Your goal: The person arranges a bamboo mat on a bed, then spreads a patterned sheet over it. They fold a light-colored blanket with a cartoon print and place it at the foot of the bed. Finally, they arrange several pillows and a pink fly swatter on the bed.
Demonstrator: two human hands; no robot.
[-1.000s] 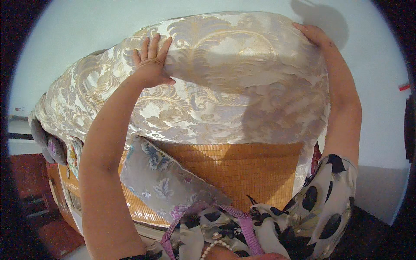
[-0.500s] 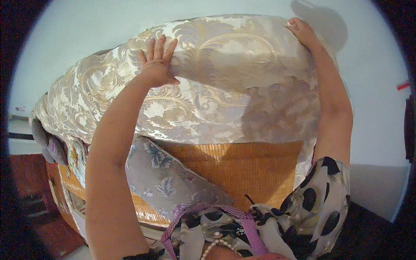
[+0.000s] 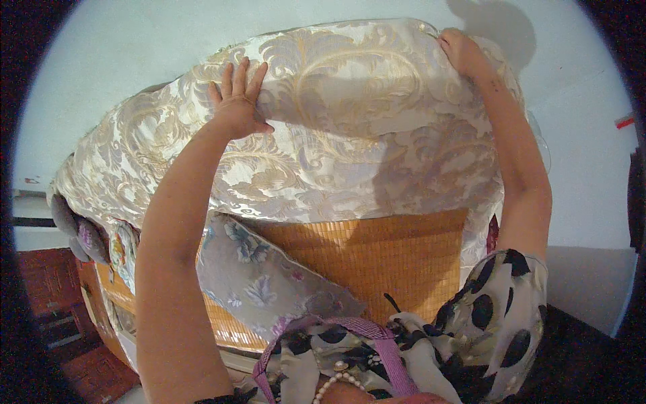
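Observation:
A cream and gold leaf-patterned sofa cover [image 3: 350,128] lies over the sofa's backrest. On its left part my left hand [image 3: 238,108] rests flat, fingers spread apart. At the top right corner my right hand [image 3: 464,55] is closed on the cover's edge; the fingertips are partly hidden. Below the cover, a woven bamboo mat [image 3: 397,259] covers the seat. A grey cushion with pale flowers [image 3: 259,283] leans on the mat, partly behind my left forearm and clothing.
A pale wall [image 3: 161,40] rises right behind the sofa. More cushions [image 3: 87,236] sit at the far left end. Dark red furniture [image 3: 47,286] stands at lower left. A small red object [image 3: 625,123] shows on the wall at right.
My right hand has shifted slightly left, and the cover's right top looks smoother. A small dark red patch now shows beside my right elbow. My left hand stays flat on the cover.

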